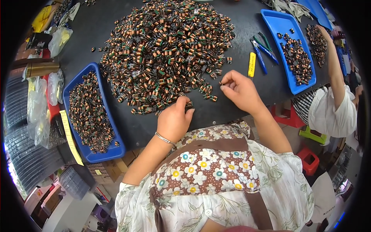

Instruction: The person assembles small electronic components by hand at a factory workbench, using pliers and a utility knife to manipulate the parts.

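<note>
A large heap of small copper-wound coils (166, 50) with black cores and metal pins covers the middle of the dark table. At the heap's near edge is my left hand (174, 120), its fingers curled in beside a few loose coils; what they hold, if anything, is hidden. My right hand (242, 92) is just right of the heap, thumb and forefinger closed in a pinch. Only a tiny dark bit shows at those fingertips, too small to name. The two hands are apart.
Left of the heap stands a blue tray (89, 157) full of coils. To the right lie cutting pliers (259, 58), a yellow knife (251, 65) and another blue tray (270, 17) partly filled with coils. A co-worker's arm (335, 73) reaches toward a smaller coil pile (317, 46).
</note>
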A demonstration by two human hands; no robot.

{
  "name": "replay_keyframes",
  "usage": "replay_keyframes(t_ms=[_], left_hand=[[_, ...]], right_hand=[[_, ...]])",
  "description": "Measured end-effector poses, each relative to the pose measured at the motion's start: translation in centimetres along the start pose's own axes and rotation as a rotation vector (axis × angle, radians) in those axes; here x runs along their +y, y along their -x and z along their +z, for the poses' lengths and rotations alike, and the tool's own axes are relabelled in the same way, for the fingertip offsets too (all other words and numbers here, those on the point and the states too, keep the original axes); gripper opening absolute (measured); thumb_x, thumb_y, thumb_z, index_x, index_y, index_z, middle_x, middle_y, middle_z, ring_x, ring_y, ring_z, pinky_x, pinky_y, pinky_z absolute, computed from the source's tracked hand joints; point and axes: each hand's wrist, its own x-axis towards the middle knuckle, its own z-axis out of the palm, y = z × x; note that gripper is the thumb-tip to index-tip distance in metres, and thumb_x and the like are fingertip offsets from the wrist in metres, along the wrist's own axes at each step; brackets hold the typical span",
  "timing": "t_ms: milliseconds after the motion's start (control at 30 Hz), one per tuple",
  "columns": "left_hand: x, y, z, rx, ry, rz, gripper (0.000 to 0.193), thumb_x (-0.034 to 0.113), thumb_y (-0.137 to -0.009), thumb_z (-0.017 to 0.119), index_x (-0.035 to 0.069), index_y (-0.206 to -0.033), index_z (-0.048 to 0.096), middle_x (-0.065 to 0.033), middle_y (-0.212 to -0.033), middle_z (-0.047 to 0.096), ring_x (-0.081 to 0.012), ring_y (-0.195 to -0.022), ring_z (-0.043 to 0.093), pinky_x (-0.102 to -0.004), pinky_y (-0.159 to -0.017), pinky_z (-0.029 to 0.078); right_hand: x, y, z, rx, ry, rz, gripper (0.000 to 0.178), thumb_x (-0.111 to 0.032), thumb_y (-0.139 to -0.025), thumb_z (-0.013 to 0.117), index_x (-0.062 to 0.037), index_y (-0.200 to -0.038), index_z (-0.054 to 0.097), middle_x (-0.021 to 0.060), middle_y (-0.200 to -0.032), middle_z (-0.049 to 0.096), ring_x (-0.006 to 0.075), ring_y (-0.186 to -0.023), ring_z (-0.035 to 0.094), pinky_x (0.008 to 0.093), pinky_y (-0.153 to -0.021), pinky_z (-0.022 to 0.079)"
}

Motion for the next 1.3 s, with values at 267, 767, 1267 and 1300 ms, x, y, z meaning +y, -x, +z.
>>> replay_keyframes(t_ms=[267, 767, 1267, 1300], left_hand=[[-0.2, -0.1, -0.9, -0.140, 0.302, -0.073, 0.016, 0.015, -0.084, 0.059, 0.004, -0.091, 0.050, -0.0058, -0.062, 0.057, -0.0146, -0.050, 0.054, -0.0283, -0.045, 0.041], [0.0, 1.6, -0.5, -0.256, 1.470, -0.659, 0.006, 0.009, -0.084, 0.059, 0.005, -0.087, 0.055, -0.0037, -0.076, 0.060, -0.0061, -0.054, 0.051, -0.0191, -0.043, 0.039], [1.4, 1.4, -0.1, -0.231, 1.056, -0.413, 0.015, 0.006, -0.081, 0.063, 0.000, -0.095, 0.061, -0.0003, -0.082, 0.061, -0.0032, -0.069, 0.052, -0.0183, -0.059, 0.044], [1.4, 1.4, 0.0, -0.273, 1.103, -0.439, 0.015, 0.006, -0.082, 0.062, 0.000, -0.095, 0.060, -0.0017, -0.084, 0.062, -0.0033, -0.068, 0.053, -0.0181, -0.058, 0.045]], right_hand=[[0.4, 0.2, 1.5, -0.018, 0.143, -0.076, 0.013, -0.005, -0.079, 0.064, -0.0011, -0.088, 0.056, 0.0021, -0.074, 0.055, 0.0059, -0.059, 0.049, 0.0219, -0.056, 0.043], [-1.8, 2.0, 1.7, -0.257, -0.499, 0.194, 0.015, 0.000, -0.083, 0.059, 0.0012, -0.097, 0.060, 0.0028, -0.081, 0.059, 0.0075, -0.073, 0.059, 0.0199, -0.062, 0.047], [-2.7, 3.1, 2.9, -0.212, -0.195, -0.213, 0.013, -0.006, -0.078, 0.064, -0.0020, -0.090, 0.066, 0.0079, -0.082, 0.060, 0.0140, -0.067, 0.058, 0.0251, -0.058, 0.046], [-2.3, 3.0, 2.8, -0.226, -0.193, -0.245, 0.013, -0.005, -0.078, 0.064, -0.0020, -0.091, 0.066, 0.0091, -0.085, 0.061, 0.0148, -0.067, 0.058, 0.0258, -0.058, 0.046]])
